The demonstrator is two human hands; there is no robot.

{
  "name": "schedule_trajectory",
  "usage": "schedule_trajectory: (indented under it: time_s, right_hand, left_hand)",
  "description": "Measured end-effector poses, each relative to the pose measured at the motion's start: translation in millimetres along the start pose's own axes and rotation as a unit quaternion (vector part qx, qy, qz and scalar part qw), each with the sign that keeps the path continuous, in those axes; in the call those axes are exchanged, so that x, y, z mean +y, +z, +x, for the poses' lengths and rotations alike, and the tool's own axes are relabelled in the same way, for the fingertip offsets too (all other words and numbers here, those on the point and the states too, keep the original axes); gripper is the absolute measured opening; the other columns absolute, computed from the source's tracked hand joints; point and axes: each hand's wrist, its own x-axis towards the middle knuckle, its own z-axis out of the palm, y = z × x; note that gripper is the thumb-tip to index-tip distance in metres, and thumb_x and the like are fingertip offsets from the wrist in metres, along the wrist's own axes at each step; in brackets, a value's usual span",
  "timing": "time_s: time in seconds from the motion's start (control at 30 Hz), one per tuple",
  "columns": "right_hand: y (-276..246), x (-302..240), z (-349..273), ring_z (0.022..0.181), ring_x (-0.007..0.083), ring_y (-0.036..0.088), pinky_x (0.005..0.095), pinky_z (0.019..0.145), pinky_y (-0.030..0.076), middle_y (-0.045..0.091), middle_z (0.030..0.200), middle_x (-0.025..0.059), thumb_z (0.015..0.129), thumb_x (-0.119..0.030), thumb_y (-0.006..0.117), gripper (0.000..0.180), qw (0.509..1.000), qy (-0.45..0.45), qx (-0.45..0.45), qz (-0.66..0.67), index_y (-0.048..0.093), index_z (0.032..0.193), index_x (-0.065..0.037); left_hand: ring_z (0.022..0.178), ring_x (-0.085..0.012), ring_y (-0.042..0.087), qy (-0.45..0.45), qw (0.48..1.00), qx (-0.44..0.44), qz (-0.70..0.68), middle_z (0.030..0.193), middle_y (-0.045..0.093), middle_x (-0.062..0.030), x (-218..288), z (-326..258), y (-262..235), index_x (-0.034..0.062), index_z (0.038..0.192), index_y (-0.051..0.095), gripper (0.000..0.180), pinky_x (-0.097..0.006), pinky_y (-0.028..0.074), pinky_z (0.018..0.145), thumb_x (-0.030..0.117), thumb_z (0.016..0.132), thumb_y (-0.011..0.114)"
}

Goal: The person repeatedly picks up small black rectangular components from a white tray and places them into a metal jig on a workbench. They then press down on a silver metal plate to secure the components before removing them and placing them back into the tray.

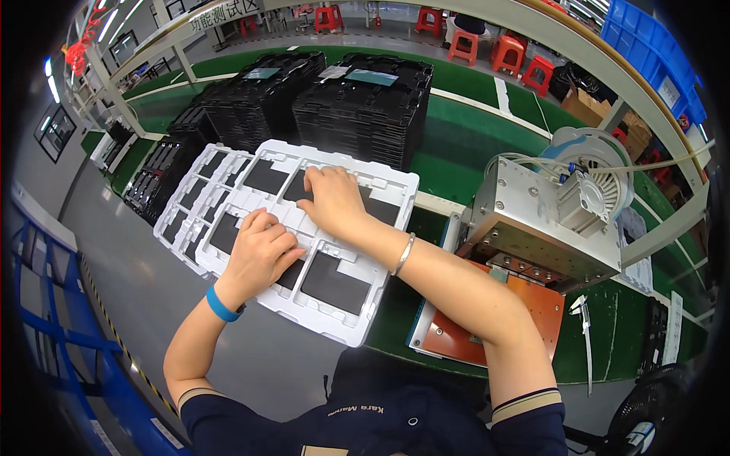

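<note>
A white moulded plastic tray [328, 318] lies in front of me, with dark flat rectangular panels [334, 283] in its compartments. My right hand [334, 199] is over the tray's far middle, fingers bent down toward a dark panel there. Closer to me, my left hand [262, 254] has curled fingers at the tray's inner ribs. Whatever the fingertips of either hand pinch is hidden beneath them. A second white tray [169, 220] with dark panels sticks out on the left, partly under the first.
Tall stacks of black trays [357, 114] stand behind on the green bench [475, 152]. At right is a metal press-like machine [544, 216] above an orange plate [525, 311]. A caliper [585, 334] lies beyond it. A black fan [654, 414] stands at lower right.
</note>
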Motion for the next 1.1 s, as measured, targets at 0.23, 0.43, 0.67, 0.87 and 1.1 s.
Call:
schedule_trajectory:
  time_s: [0.23, 0.43, 0.67, 0.87, 1.1]
  right_hand:
    - [15.0, -7.7, 17.4, 0.096, 0.0302, 0.061, 0.0425, 0.081, 0.047, 0.062, 0.091, 0.0123, 0.069, -0.005, 0.081, 0.031, 0.993, 0.081, 0.070, 0.047, 0.056, 0.089, -0.007]
    - [-58.8, -12.6, -6.5, 0.076, 0.0351, 0.059, 0.0441, 0.067, 0.045, 0.058, 0.081, 0.0129, 0.068, 0.008, 0.074, 0.029, 0.958, -0.079, 0.183, 0.207, 0.050, 0.081, -0.002]
    - [-183.6, -12.2, -127.2, 0.069, 0.0138, 0.057, 0.0276, 0.058, 0.044, 0.059, 0.078, 0.0048, 0.070, 0.000, 0.082, 0.023, 0.969, -0.113, 0.211, 0.061, 0.061, 0.077, -0.001]
    - [-231.6, 17.4, -271.5, 0.080, 0.0124, 0.060, 0.0259, 0.073, 0.052, 0.057, 0.087, 0.0041, 0.070, 0.010, 0.081, 0.023, 0.926, 0.221, 0.150, 0.266, 0.062, 0.078, 0.000]
    - [-214.5, 43.3, -298.6, 0.087, 0.0257, 0.065, 0.0321, 0.076, 0.051, 0.070, 0.093, 0.0083, 0.077, -0.004, 0.077, 0.018, 0.974, 0.194, 0.111, 0.023, 0.073, 0.094, -0.005]
  left_hand:
    - [0.085, -0.0246, 0.053, 0.002, 0.999, 0.030, 0.024, 0.072, 0.055, -0.0033, -5.4, -5.4, 4.5, 0.0082, 0.063, 0.062, 0.026, -0.047, 0.040, 0.099, 0.026, 0.079, 0.074]
    - [0.083, -0.0230, 0.053, 0.051, 0.993, 0.045, 0.098, 0.066, 0.053, -0.0012, -6.0, 9.9, -11.2, 0.0099, 0.063, 0.063, 0.028, -0.045, 0.039, 0.101, 0.029, 0.081, 0.072]
    - [0.075, -0.0247, 0.050, 0.112, 0.990, 0.025, -0.079, 0.063, 0.054, -0.0034, 28.1, 93.2, 23.7, 0.0084, 0.064, 0.063, 0.026, -0.041, 0.041, 0.088, 0.024, 0.083, 0.071]
    - [0.083, -0.0305, 0.051, 0.104, 0.991, 0.026, -0.077, 0.081, 0.058, -0.0087, 40.7, 116.1, 55.2, 0.0055, 0.074, 0.061, 0.018, -0.044, 0.040, 0.093, 0.018, 0.078, 0.074]
    - [0.102, -0.0267, 0.057, 0.242, 0.959, 0.046, -0.137, 0.095, 0.060, -0.0057, 126.6, 125.2, 15.9, 0.0112, 0.081, 0.059, 0.026, -0.053, 0.037, 0.105, 0.028, 0.073, 0.078]
